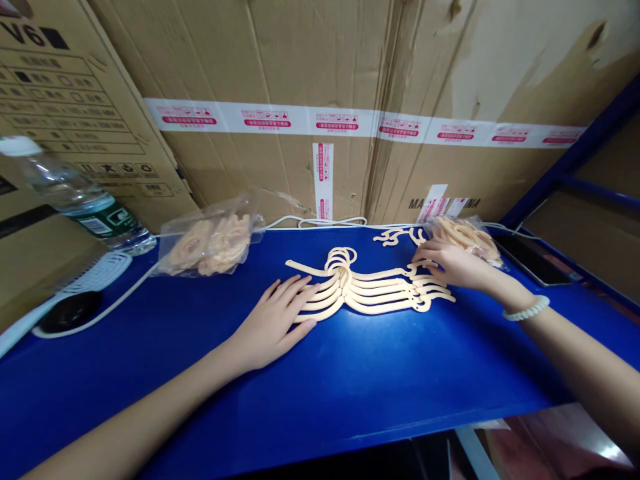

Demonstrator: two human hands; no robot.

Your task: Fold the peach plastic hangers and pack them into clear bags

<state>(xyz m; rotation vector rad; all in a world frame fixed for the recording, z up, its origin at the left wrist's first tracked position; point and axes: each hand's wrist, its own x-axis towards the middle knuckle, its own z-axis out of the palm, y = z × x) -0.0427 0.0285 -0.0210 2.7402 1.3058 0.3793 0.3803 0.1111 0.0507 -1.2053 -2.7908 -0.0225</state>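
Note:
Several beige plastic folding hangers (pixel 380 293) lie in an overlapping row on the blue tabletop, their hooks bunched at the top middle. My left hand (pixel 273 327) rests flat with fingers stretched over the left arms of the hangers, partly hiding them. At the right ends, my right hand (pixel 450 263) has its fingers pinched on a small curved hanger end piece (pixel 424 265), mostly covered by the fingertips. More such end pieces (pixel 437 291) extend from the right arms of the hangers. Beyond that hand lie a few loose curved pieces (pixel 393 237).
Clear bags of beige parts stand at the left (pixel 207 240) and right (pixel 467 237). A phone (pixel 535 260) lies at far right. A water bottle (pixel 95 207), black mouse (pixel 73 311) and white cable (pixel 320 223) are also there. Cardboard (pixel 280 60) walls the back.

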